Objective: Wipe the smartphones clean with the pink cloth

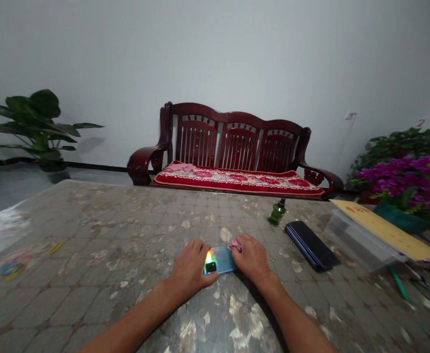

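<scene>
l hand [188, 263], r hand [252, 256] curled, close tog.

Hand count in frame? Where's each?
2: the left hand grips the left end of the iridescent phone; the right hand holds a pink cloth at the phone's right end.

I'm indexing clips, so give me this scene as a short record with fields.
Left hand: holds the left end of a shiny blue phone
Right hand: holds a pink cloth at the phone's right end
Phone side up: back, camera block showing
Surface: patterned table
Right of hands: green bottle, black stack, clear box
Behind table: wooden bench with red cushion
</scene>
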A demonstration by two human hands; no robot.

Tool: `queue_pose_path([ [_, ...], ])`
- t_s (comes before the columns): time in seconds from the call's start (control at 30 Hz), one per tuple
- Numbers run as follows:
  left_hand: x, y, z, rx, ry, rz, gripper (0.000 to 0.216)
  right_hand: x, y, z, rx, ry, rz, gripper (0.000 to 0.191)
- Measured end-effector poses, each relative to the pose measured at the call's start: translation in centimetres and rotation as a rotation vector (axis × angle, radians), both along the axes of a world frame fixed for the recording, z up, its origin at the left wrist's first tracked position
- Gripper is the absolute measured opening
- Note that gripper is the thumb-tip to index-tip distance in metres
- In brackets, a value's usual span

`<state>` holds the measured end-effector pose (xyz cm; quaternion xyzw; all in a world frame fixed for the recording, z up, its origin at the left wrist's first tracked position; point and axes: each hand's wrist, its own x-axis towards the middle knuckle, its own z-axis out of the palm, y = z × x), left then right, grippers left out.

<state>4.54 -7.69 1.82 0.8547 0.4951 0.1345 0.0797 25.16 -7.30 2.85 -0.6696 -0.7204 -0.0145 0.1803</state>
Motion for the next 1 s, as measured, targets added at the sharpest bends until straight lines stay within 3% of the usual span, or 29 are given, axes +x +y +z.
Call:
queue_pose_path([
  [0.17, 0.1, 0.0, 0.2, -0.016, 0.003, -0.001, 0.039, 1.0, 0.4, 0.0, 0.025, -0.031, -0.106, 0.019],
  [0.4, 0.1, -0.1, 0.3, -0.002, -0.018, -0.029, 0.034, -1.7, -0.9, -0.4, 0.009, -0.042, 0.088, 0.015],
  [0.67, 0.1, 0.0, 0.2, 0.034, 0.053, -0.018, 0.040, 1.1, -0.2, 0.3, 0.031, -0.049, -0.109, 0.019],
  [0.9, 0.1, -0.3, 0.8, 0.029, 0.067, -0.016, 0.041, -1.5, -1.4, 0.2, -0.016, -0.032, 0.047, 0.014],
  [1.0, 0.1, -0.2, 0.8, 0.031, 0.084, -0.017, 0.042, -0.7, -1.1, 0.2, -0.013, -0.049, 0.010, 0.017],
])
